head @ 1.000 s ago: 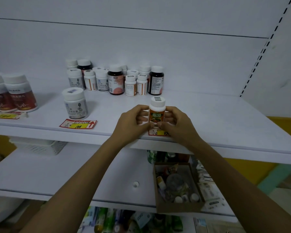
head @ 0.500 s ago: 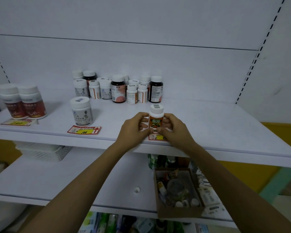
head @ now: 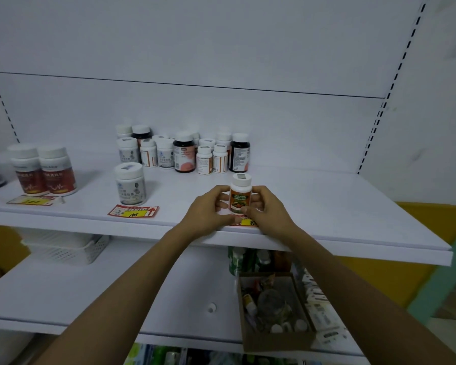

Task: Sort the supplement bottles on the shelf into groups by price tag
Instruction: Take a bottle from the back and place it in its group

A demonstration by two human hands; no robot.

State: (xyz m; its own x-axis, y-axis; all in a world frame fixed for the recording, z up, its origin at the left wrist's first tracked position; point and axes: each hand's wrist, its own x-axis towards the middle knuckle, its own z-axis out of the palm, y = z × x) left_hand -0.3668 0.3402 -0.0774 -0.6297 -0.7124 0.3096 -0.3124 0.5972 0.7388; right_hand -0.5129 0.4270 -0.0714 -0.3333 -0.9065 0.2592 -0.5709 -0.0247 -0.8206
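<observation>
Centre of frame: left hand (head: 208, 210) and right hand (head: 267, 210), fingers curled, clamp an orange-labelled supplement bottle (head: 240, 196) from both sides. It is upright near the shelf (head: 327, 206) front edge, just behind a red-and-yellow price tag (head: 248, 222); label print illegible. Left of centre, a tag handwritten "108" (head: 133, 211) lies before a white bottle (head: 130, 187). Lower right, a cardboard box (head: 307, 335) holds small bottles and a jar.
</observation>
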